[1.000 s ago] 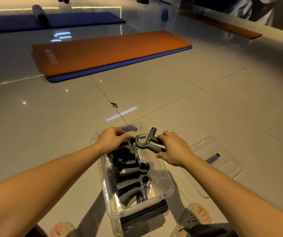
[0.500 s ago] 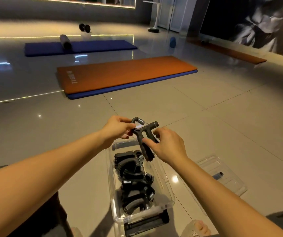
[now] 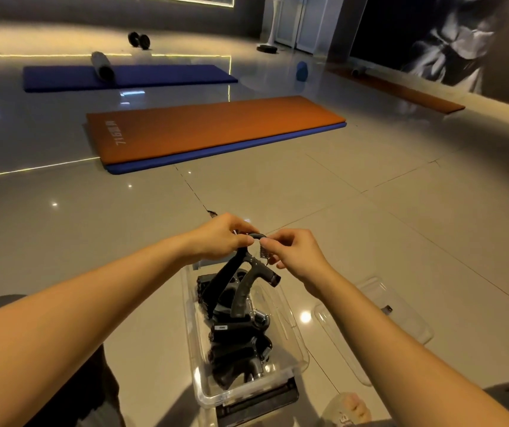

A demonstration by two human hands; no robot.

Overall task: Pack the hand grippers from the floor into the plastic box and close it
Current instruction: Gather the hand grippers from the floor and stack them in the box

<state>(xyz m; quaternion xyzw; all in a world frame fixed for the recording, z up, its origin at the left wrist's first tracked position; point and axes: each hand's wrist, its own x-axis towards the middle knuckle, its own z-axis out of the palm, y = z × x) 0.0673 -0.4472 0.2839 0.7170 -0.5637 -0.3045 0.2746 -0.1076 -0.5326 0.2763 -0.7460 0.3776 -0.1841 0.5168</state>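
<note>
The left grip (image 3: 219, 238) pinched a hand gripper (image 3: 245, 285) by its top arch and the right grip (image 3: 296, 254) pinched its spring end, probably so the handles hung free just below them, over the open plastic box (image 3: 191, 318) of packed grippers (image 3: 234, 343); its lid (image 3: 401, 322) lay right of both.

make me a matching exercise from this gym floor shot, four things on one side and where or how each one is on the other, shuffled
Things
1. held hand gripper
2. plastic box
3. lid
4. orange mat

Places or states
a. flat on the floor, right of the box
b. pinched by the left hand and right hand, raised over the box
c. lying on a blue mat, further off
d. open, with packed grippers inside

Pairs: 1-b, 2-d, 3-a, 4-c
</note>
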